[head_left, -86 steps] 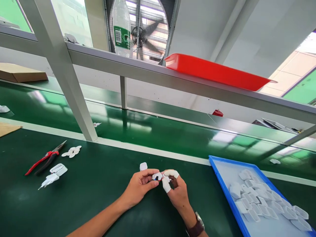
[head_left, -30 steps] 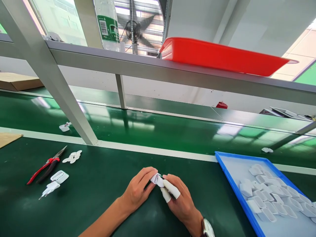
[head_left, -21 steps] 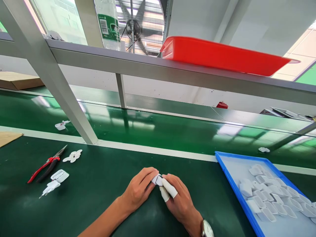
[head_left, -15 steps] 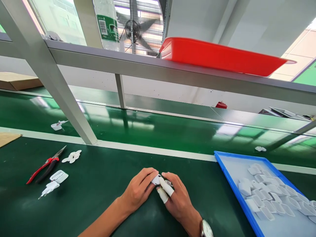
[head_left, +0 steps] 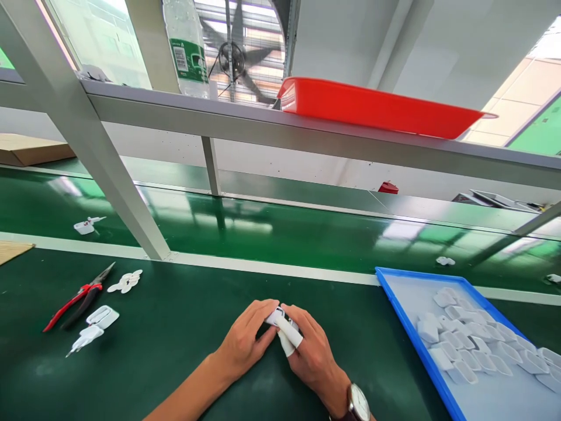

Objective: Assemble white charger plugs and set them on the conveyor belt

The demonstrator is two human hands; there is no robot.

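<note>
A small white plastic plug part [head_left: 276, 318] is pinched between the fingertips of the left hand [head_left: 243, 345] and the right hand [head_left: 307, 356], low over the dark green bench mat [head_left: 175, 351]. It is shared equally by both hands, its long axis running roughly left to right. White finger cots [head_left: 288, 336] are worn on the right fingers. A blue plastic tray of similar white shells [head_left: 438, 345] lies well apart to the right.

Bare forearms; right wrist watch [head_left: 358, 402]; white finger cots [head_left: 289, 334].
</note>
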